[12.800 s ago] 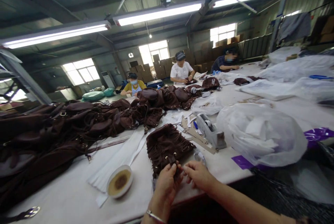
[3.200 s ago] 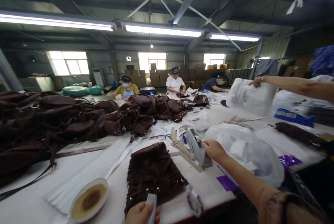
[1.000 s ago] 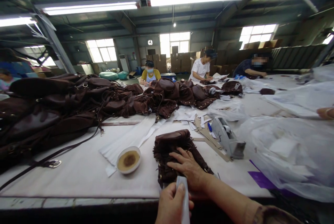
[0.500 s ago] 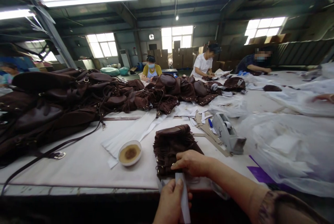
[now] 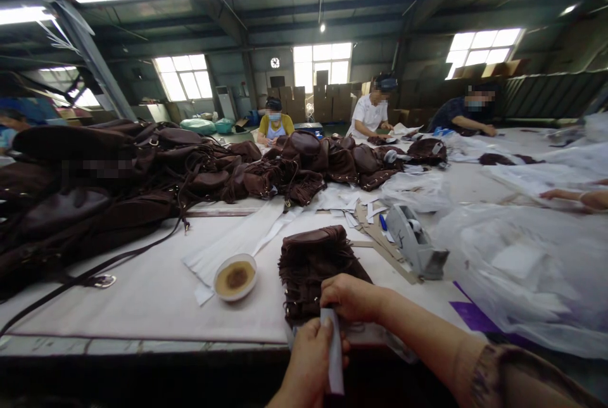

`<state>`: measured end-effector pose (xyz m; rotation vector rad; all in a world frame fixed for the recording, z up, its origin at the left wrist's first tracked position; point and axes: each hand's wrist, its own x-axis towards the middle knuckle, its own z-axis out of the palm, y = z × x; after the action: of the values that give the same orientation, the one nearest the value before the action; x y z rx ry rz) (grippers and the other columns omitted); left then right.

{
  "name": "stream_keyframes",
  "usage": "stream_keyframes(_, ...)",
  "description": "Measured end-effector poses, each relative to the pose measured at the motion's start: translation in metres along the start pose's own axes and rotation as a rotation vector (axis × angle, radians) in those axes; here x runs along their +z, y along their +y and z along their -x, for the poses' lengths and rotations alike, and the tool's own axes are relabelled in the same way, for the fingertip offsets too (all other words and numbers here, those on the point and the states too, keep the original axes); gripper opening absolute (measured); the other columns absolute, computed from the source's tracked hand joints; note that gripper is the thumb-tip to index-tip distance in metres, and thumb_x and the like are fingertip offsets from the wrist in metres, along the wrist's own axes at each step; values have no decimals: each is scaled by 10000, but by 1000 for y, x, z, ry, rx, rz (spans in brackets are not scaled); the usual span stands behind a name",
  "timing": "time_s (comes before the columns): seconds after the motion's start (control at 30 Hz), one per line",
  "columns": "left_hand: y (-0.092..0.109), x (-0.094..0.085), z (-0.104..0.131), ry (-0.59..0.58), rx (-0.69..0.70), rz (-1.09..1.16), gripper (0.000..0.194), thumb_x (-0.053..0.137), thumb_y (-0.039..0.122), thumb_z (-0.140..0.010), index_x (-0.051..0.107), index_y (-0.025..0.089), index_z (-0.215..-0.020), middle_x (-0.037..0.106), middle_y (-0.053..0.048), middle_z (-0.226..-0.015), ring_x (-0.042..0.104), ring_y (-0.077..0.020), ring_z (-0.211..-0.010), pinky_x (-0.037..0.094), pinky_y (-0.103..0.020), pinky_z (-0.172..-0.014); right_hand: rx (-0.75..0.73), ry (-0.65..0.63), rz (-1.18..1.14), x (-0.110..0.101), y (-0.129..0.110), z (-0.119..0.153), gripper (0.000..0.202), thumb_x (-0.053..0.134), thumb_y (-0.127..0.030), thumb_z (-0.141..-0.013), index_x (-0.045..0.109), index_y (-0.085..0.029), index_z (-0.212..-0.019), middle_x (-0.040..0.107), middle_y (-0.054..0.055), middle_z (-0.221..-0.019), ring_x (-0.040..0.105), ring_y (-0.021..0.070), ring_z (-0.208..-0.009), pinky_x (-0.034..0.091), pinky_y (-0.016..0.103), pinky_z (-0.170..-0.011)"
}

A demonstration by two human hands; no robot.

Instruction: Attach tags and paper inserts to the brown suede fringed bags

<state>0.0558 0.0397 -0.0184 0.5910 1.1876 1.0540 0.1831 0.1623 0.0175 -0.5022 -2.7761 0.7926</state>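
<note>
A dark brown fringed bag (image 5: 308, 262) lies near the table's front edge, with small metal fittings along its near side. My left hand (image 5: 308, 360) is closed around a whitish paper-like strip (image 5: 335, 354), thumb on top, just off the table edge. The strip hangs down towards me and has a dark lower end. My right hand (image 5: 351, 297) rests over the bag's near right corner. Its fingers are curled and pinch at the strip's upper end, where their tips are partly hidden.
A white bowl (image 5: 254, 284) with tan paste stands left of the bag. Brown bags (image 5: 109, 186) pile up behind and left. On the right are a grey tape dispenser (image 5: 411, 246), cardboard strips and clear plastic bags (image 5: 527, 268). Several co-workers sit across the table; another person's hand (image 5: 565, 194) reaches in.
My right hand's outstretched index finger has curled in to the strip's upper end. My left hand keeps its grip on the strip. At the far right, a co-worker's hand has moved further into view.
</note>
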Motion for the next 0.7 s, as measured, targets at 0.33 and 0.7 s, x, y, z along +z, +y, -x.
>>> stream_keyframes(0.33, -3, 1, 1, 69, 51, -78, 680, 709, 787, -636, 606, 156, -868, 637, -8, -640, 568, -145, -545, 476, -270, -541, 183, 159, -181, -1, -11, 20, 132, 677, -160, -800, 764, -185, -896, 643, 40, -912, 623, 171, -872, 503, 267, -811)
stream_keyframes(0.7, -11, -4, -3, 117, 133, -279, 487, 619, 657, -806, 637, 171, -816, 619, -8, -629, 581, -184, -585, 424, -271, -552, 255, 216, -197, 14, -22, 16, 120, 608, -56, -746, 633, -173, -741, 648, 67, -1128, 591, 208, -1072, 457, 320, -971)
